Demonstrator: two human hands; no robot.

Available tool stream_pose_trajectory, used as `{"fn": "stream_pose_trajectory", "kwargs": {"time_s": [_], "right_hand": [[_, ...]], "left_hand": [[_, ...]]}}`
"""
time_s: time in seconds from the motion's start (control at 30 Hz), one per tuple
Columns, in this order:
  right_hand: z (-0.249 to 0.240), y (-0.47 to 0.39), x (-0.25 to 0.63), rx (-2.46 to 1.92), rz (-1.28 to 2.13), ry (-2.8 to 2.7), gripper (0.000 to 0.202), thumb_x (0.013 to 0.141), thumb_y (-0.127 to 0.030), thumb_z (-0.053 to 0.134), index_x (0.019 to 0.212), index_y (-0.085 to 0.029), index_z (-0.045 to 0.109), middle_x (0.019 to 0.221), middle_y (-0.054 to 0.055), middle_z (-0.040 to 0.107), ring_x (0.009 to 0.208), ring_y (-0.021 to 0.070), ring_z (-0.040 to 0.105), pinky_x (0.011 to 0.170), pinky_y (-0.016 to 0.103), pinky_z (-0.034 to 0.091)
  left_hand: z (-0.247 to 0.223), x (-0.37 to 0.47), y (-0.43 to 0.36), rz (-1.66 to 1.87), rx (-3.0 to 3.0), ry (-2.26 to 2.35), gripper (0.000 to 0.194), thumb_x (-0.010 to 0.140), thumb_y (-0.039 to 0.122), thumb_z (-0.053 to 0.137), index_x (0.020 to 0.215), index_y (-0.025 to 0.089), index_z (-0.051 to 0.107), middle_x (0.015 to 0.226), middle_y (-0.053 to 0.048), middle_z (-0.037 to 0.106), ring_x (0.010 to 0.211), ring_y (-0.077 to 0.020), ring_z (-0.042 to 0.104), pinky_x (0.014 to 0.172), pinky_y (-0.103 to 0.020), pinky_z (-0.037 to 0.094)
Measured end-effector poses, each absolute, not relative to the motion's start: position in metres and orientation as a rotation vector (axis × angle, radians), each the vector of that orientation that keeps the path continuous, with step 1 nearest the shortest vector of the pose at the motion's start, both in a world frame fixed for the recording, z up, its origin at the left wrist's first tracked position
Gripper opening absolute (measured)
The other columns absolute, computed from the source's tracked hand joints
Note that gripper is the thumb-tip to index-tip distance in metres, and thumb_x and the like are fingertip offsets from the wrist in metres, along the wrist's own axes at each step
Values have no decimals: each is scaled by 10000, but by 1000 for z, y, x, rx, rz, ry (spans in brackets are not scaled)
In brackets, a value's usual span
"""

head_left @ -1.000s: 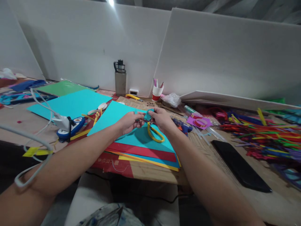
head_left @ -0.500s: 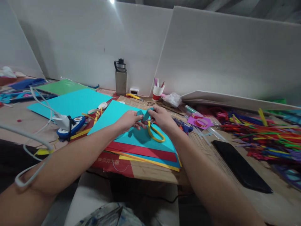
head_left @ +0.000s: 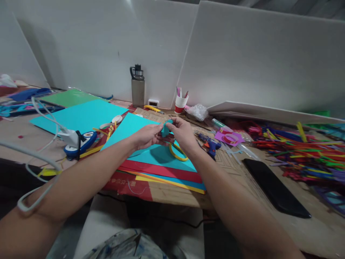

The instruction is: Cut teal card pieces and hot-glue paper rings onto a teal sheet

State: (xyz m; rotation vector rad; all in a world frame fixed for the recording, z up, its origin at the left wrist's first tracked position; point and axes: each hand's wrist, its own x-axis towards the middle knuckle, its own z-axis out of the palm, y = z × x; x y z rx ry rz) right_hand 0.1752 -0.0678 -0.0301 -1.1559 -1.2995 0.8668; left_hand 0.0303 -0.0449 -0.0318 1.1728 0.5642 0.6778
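Between my two hands is a small piece of turquoise paper (head_left: 167, 128), bent or folded, its exact shape partly covered by fingers. My left hand (head_left: 151, 136) pinches it from the left, and my right hand (head_left: 181, 130) grips its right side. Below them lie scissors with yellow handles (head_left: 178, 155), their blades hidden under my hands. The scissors rest on a turquoise sheet (head_left: 140, 124), which tops a stack with red paper (head_left: 161, 171) and yellow and blue edges showing at the front.
A blue glue gun (head_left: 212, 145) and a purple paper piece with tape rolls (head_left: 229, 137) lie to the right. Farther over are a black phone (head_left: 275, 187) and many coloured pipe cleaners (head_left: 309, 147). A bottle (head_left: 138, 88) and a pen cup (head_left: 181, 102) stand behind.
My hands have come closer together around the turquoise paper piece, which now looks more folded. The camera view has shifted slightly; the scissors lie in the same place.
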Motion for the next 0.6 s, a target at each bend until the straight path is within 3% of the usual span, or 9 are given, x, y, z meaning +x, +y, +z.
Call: {"fn": "stream_pose_trajectory", "kwargs": {"time_s": [0.17,0.3,0.4,0.47,0.6], "right_hand": [[-27,-70,165,-1197,722,-1466,169,781,-309,540,823,-186,648,616,-23,559,510,110,498,529,246,401],[-18,-70,183,-1294,486,-1664,268,876,-354,475,907,-186,681,774,37,626,798,175,585,724,277,434],[-17,-74,203,-1687,357,-1932,416,817,-399,612,1163,-170,618,958,113,658,905,240,595,782,328,433],[-19,-78,211,-2006,297,-2150,526,760,-392,683,1219,-151,592,1031,171,654,944,290,603,780,355,435],[-27,-80,212,-2195,255,-2338,572,756,-314,661,1296,-166,540,1055,187,670,928,298,630,731,336,438]], "left_hand": [[-29,29,-46,640,1171,517,289,886,403,570,783,133,550,636,-17,567,510,-96,541,487,-205,437],[-21,22,-41,582,1103,506,215,894,296,570,762,127,558,566,43,428,419,-40,384,404,-148,299],[-16,18,-34,786,1033,594,179,917,232,497,783,137,569,589,18,500,489,-80,496,493,-195,419],[-14,16,-31,893,1004,663,190,908,198,476,756,132,569,670,-27,592,607,-120,591,592,-255,486],[-14,18,-30,947,983,740,178,887,156,470,760,115,588,705,-50,615,595,-107,575,549,-227,460]]}}
